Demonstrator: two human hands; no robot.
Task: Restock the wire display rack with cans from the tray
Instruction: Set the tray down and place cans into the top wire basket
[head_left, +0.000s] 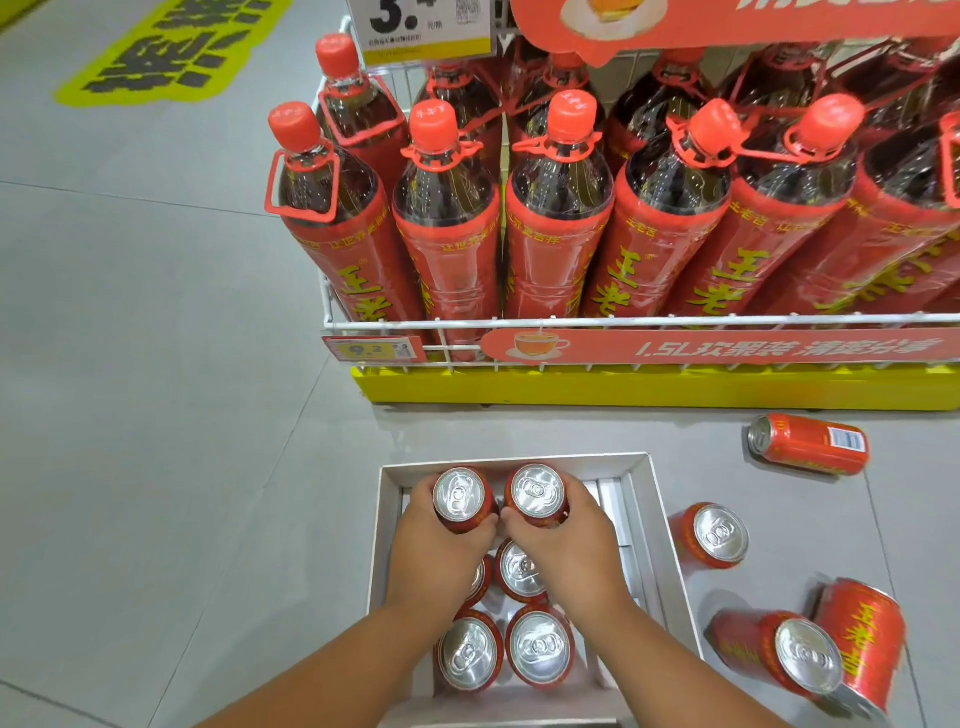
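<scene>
Red aluminium cans: I'm gripping one in each hand, left hand (434, 551) fingers wrapping the left can (462, 500), right hand (566, 540) fingers wrapping the right can (536, 493), both over the white cardboard tray (655, 525). Should be lifting straight up, clearing the rim. White wire display rack (467, 323) sitting ahead, packed with bottles; loose cans (714, 535) crowding the floor on the right.

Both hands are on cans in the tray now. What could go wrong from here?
1. Each hand, left hand and right hand, grips one can from the side; a slip could drop it onto the cans below in the tray.
2. Loose cans lie on the floor beside the tray and could roll or get kicked.
</scene>
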